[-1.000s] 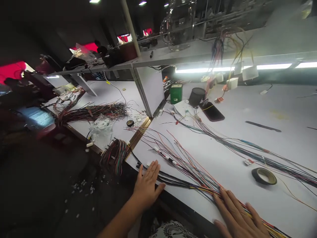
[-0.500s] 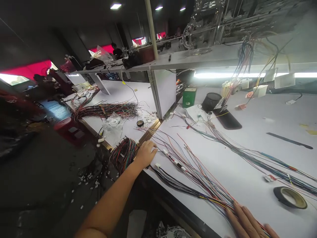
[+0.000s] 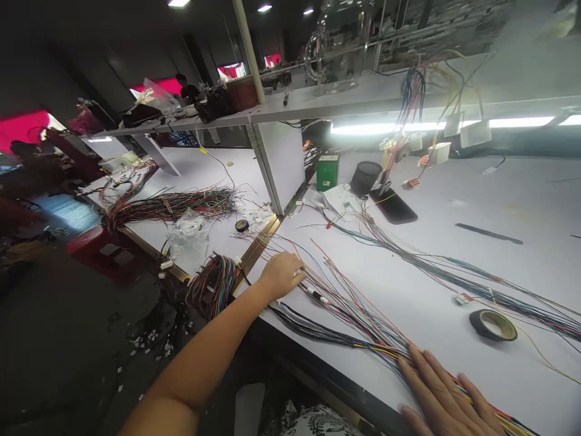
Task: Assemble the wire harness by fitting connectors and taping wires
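Observation:
My left hand is at the far end of a loose bundle of coloured wires, its fingers curled around some of them. Part of a white connector shows by its fingers. Lower right, my right hand lies flat across the same bundle, fingers stretched out and pressing it to the table. Thicker black-sleeved wires run along the near side, passing under my right fingers. A black-and-white connector piece lies among the wires just right of my left hand.
A roll of black tape and another long wire bundle lie to the right. Further back are a phone, a green box and a dark blade. A coiled wire bundle hangs at the table edge.
My left hand has moved right from the table's edge onto the wires, over the white connectors. My right hand stays flat on the bundle. The view has shifted to the right.

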Motion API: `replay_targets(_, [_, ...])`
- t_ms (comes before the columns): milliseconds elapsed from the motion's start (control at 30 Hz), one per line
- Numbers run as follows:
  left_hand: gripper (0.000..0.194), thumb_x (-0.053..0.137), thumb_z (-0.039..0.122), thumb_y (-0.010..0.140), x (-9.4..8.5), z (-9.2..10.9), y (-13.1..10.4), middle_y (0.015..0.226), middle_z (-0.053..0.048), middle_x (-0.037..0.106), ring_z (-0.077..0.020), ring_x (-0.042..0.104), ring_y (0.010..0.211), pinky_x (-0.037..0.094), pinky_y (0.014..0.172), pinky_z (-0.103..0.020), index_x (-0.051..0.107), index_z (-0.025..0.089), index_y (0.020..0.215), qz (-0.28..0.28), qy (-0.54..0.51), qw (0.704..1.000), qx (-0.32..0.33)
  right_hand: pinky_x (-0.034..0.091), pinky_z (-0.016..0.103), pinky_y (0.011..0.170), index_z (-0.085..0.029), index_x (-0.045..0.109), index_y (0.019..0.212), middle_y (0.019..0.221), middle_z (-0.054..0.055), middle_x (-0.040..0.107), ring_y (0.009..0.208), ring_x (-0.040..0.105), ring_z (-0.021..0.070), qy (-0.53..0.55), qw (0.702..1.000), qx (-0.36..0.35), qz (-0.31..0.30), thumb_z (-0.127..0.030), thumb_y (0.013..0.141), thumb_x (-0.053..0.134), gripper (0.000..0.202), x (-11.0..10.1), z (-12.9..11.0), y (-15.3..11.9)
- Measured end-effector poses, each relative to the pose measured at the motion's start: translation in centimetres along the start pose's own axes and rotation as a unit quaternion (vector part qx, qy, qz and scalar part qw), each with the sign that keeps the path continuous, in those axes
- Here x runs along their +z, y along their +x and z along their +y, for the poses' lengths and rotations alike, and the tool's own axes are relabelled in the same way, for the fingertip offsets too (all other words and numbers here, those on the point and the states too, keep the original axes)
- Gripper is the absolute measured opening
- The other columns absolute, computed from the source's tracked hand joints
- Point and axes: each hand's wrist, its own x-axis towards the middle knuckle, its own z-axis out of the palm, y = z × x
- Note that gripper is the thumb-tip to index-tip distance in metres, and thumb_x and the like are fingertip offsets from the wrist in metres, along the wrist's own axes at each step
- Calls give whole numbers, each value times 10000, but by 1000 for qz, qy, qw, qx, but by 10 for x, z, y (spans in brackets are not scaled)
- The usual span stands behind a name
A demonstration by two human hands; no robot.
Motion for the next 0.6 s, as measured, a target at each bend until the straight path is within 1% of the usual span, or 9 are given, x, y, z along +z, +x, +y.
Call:
replay_targets(67, [212, 519, 355, 857, -5, 6, 9, 972, -57, 641, -210, 551, 962, 416, 852, -335, 659, 205, 911, -57, 40, 997, 18, 278, 529, 1008, -350, 178, 1464, 1455, 43, 354, 1260, 435, 287, -10, 1000, -1, -12, -525, 804, 465, 740, -3, -1, 1])
replay_targets(133, [183, 553, 320, 819, -6, 8, 19, 957, -71, 643, -225, 569, 930, 433, 793, -336, 670, 197, 887, -103, 61, 993, 23, 260, 520, 1027, -347, 190, 1462, 1465, 37, 336, 1278, 414, 276, -19, 1000, 5, -21, -542, 816, 459, 726, -6, -1, 1])
replay_targets(233, [133, 580, 262, 770, -4, 7, 33, 875, -71, 653, -222, 598, 822, 439, 683, -315, 676, 189, 823, -136, 70, 988, 28, 245, 517, 1044, -347, 184, 1462, 1480, 26, 308, 1302, 383, 263, -22, 999, 20, -33, -560, 833, 445, 713, -8, -3, 1])
replay_targets(300, [103, 573, 228, 761, -4, 7, 39, 831, -60, 651, -205, 602, 774, 427, 649, -294, 668, 188, 760, -154, 73, 985, 41, 239, 522, 1053, -353, 175, 1462, 1488, 18, 290, 1313, 365, 259, -19, 999, 28, -42, -559, 846, 440, 701, -8, -3, 2])
replay_targets(400, [99, 550, 194, 778, -10, 9, 41, 868, -67, 646, -205, 594, 834, 415, 707, -299, 646, 177, 762, -156, 75, 982, 73, 234, 531, 1064, -362, 174, 1459, 1495, 9, 272, 1322, 351, 261, -5, 998, 41, -52, -543, 862, 443, 680, -8, -4, 2])
replay_targets(467, [114, 515, 202, 818, -19, 13, 37, 870, -67, 642, -207, 582, 861, 401, 746, -308, 624, 171, 810, -148, 74, 982, 92, 235, 538, 1069, -361, 176, 1459, 1500, 7, 259, 1327, 340, 269, 11, 997, 50, -62, -524, 867, 453, 673, -10, -4, 3])
replay_targets(533, [159, 455, 248, 873, -32, 16, 31, 828, -43, 635, -184, 572, 809, 397, 724, -289, 596, 179, 847, -135, 32, 985, 100, 234, 542, 1074, -364, 173, 1460, 1505, 3, 242, 1335, 325, 275, 29, 995, 56, -72, -513, 870, 463, 674, -12, -4, 3])
replay_targets(600, [226, 395, 319, 914, -43, 19, 25, 790, -15, 623, -153, 553, 726, 396, 666, -257, 577, 190, 880, -122, -50, 987, 94, 234, 545, 1077, -365, 162, 1461, 1509, 0, 230, 1341, 314, 274, 41, 994, 62, -78, -514, 874, 459, 675, -15, -5, 4])
